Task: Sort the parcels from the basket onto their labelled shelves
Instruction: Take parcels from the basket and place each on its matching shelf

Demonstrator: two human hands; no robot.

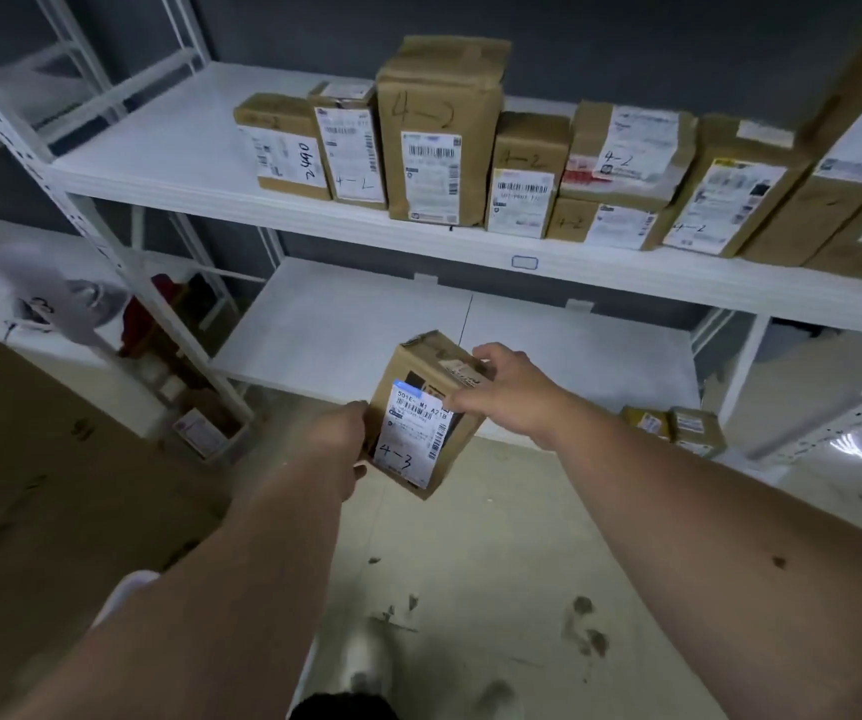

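We face white shelving against a dark grey wall, above a stained pale floor [470, 589]. Our left hand [340, 439] grasps the parcel [421, 423] marked 4-3 at its left edge, our right hand [501, 389] pinches its top right corner, before the bare lower shelf [345, 330]. Boxes marked 4-2 line the upper shelf [169, 142] toward its right end.

I see a dark grey wall [626, 33] up at 12 o'clock. The pale floor [470, 563] fills the picture low down, from 5 to 7 o'clock. It has dark smudges [587, 631] on it at 5 o'clock. At 8 o'clock I see a big flat brown board [28, 485]. Something red [143, 314] sits at 9 o'clock, too dim for me to tell what it is. Just beside it is a blurry white thing [54, 304].
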